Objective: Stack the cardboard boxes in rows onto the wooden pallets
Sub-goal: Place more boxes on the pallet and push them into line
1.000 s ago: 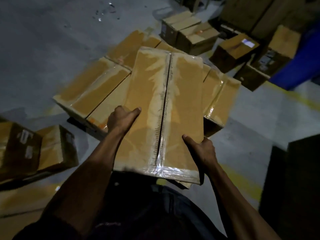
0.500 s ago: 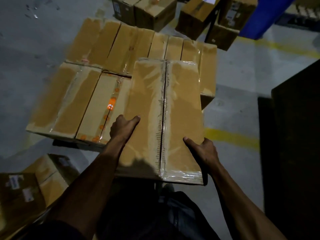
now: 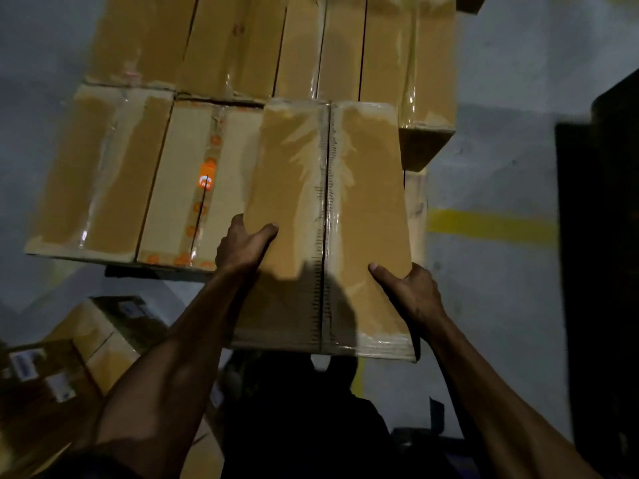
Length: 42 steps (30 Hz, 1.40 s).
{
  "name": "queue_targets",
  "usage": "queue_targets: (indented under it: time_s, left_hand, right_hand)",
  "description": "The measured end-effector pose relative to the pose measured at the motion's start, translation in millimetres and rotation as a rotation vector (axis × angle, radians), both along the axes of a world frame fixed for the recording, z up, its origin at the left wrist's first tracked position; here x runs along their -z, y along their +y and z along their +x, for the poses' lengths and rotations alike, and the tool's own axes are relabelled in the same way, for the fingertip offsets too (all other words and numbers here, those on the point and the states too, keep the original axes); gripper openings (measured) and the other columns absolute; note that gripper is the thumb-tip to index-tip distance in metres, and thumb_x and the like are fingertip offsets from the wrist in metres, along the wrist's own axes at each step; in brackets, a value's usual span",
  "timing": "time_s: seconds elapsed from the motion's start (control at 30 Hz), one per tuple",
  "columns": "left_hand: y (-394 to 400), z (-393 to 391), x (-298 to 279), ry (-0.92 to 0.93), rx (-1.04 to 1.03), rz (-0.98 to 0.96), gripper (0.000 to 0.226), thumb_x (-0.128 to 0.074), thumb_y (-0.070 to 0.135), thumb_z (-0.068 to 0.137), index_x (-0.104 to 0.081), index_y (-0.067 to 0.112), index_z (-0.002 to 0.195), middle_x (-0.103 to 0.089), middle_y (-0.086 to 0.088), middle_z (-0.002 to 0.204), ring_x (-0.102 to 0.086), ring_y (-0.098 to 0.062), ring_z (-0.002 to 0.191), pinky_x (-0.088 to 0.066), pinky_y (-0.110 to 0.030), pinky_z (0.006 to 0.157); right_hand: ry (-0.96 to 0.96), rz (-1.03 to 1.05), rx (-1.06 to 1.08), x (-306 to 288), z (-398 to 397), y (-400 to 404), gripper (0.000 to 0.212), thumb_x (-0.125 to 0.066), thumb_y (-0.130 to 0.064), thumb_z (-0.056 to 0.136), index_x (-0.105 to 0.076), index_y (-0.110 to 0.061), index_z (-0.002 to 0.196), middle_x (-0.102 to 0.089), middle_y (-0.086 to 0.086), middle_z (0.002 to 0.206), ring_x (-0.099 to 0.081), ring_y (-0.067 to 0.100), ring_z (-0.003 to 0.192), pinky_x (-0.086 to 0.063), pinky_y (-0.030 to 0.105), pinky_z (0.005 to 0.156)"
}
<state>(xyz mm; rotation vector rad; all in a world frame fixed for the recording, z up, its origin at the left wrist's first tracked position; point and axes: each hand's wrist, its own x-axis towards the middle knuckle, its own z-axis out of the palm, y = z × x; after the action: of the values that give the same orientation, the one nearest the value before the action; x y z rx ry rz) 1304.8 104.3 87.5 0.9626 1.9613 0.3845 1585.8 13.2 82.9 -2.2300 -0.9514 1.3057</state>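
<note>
Cardboard box (image 3: 332, 216), taped along its centre seam, sits lower and farther forward than it did 1 second ago, when it was carried high above the pile; now its far edge reaches the back row of stacked boxes (image 3: 273, 43) and its left side runs beside the orange-taped box (image 3: 200, 181) in the near row. The left hand (image 3: 242, 248) grasps the box's left edge with the thumb laid on top, and the right hand (image 3: 411, 292) grasps the right edge near the close corner, thumb also on top. Whether the box already bears on anything I cannot tell; its near end overhangs toward the person, so it looks not yet seated. That puts the task at the placing step: this box would be the 3rd in the near row.

Only a dark sliver of the wooden pallet (image 3: 135, 273) shows under the near row. Right of the carried box a lower box edge (image 3: 415, 205) pokes out, and beyond it lies open grey floor (image 3: 498, 160) with a yellow line (image 3: 491, 224). A dark block (image 3: 601, 271) stands well apart at right. Loose labelled boxes (image 3: 55, 368) crowd the floor at lower left, limiting footing there.
</note>
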Motion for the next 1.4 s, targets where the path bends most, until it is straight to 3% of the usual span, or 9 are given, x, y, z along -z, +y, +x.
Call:
queue_targets:
  time_s: [0.37,0.53,0.67,0.77,0.83,0.9,1.0,1.17,1.4]
  left_hand:
    - [32,-12,127,-0.030,0.072,0.040,0.068,-0.065,0.048,0.092,-0.032,0.026,0.148,-0.054,0.004,0.112,-0.053,-0.022,0.101,-0.041,-0.036,0.084]
    - [43,-17,166,-0.073,0.042,0.109,0.067,-0.067,0.048,0.091,-0.036,0.027,0.146,-0.055,0.011,0.113,-0.054,-0.019,0.105,-0.047,-0.030,0.077]
    - [54,-23,195,-0.062,0.051,0.092,0.097,-0.066,0.076,0.073,-0.031,0.029,0.150,-0.051,-0.003,0.140,-0.054,-0.028,0.121,-0.051,-0.049,0.098]
    - [59,-33,215,-0.023,0.080,0.096,0.100,-0.064,0.083,0.067,-0.036,0.029,0.147,-0.051,-0.007,0.142,-0.053,-0.033,0.125,-0.050,-0.057,0.101]
    - [61,-40,227,0.043,0.125,0.115,0.101,-0.060,0.083,0.068,-0.039,0.025,0.148,-0.049,-0.010,0.145,-0.048,-0.035,0.131,-0.044,-0.057,0.107]
    - [64,-44,231,0.128,0.190,0.118,0.107,-0.054,0.076,0.073,-0.027,0.016,0.157,-0.027,-0.012,0.163,-0.023,-0.032,0.150,-0.024,-0.052,0.122]
    - [69,-46,239,0.202,0.234,0.152,0.113,-0.047,0.074,0.073,-0.015,0.008,0.159,-0.003,-0.007,0.169,-0.001,-0.023,0.155,-0.007,-0.042,0.125]
    - [71,-48,267,0.358,0.338,0.175,0.116,-0.047,0.074,0.073,-0.018,-0.003,0.156,-0.003,-0.021,0.166,-0.001,-0.036,0.154,-0.007,-0.049,0.123]
    - [66,-41,277,0.503,0.405,0.166,0.102,-0.049,0.063,0.093,0.002,0.006,0.160,0.008,-0.011,0.168,0.009,-0.025,0.155,0.006,-0.038,0.123]
  right_hand:
    - [-0.044,-0.009,0.024,120,-21,28,0.042,-0.075,-0.058,0.080,-0.057,-0.035,0.110,-0.064,-0.009,0.099,-0.060,0.018,0.094,-0.046,0.030,0.083]
    - [-0.042,0.011,0.046,157,-25,38,0.052,-0.075,-0.058,0.080,-0.064,-0.027,0.120,-0.067,-0.010,0.102,-0.062,0.016,0.095,-0.045,0.027,0.083]
    - [-0.043,-0.008,0.035,184,-28,46,0.052,-0.075,-0.058,0.080,-0.063,-0.028,0.120,-0.068,-0.009,0.101,-0.065,0.017,0.094,-0.050,0.031,0.083]
    - [-0.061,-0.003,0.016,200,-33,52,0.059,-0.074,-0.061,0.078,-0.062,-0.025,0.123,-0.069,-0.006,0.105,-0.065,0.020,0.097,-0.054,0.035,0.087]
    - [-0.048,-0.001,0.001,209,-37,58,0.059,-0.074,-0.059,0.079,-0.061,-0.024,0.125,-0.067,-0.006,0.103,-0.065,0.020,0.096,-0.054,0.034,0.086]
    - [-0.022,0.003,-0.005,217,-40,62,0.059,-0.075,-0.056,0.080,-0.060,-0.024,0.127,-0.067,-0.005,0.104,-0.065,0.020,0.095,-0.054,0.033,0.085]
    - [-0.007,0.029,0.004,235,-45,63,0.062,-0.076,-0.057,0.079,-0.061,-0.023,0.128,-0.071,-0.005,0.109,-0.067,0.017,0.096,-0.056,0.035,0.084]
    - [0.001,0.053,0.001,261,-53,71,0.057,-0.076,-0.050,0.083,-0.059,-0.022,0.130,-0.069,-0.005,0.111,-0.067,0.020,0.100,-0.054,0.035,0.086]
    - [-0.002,0.007,0.044,269,-54,79,0.067,-0.078,-0.044,0.082,-0.050,-0.026,0.140,-0.063,-0.007,0.116,-0.063,0.026,0.114,-0.051,0.042,0.097]
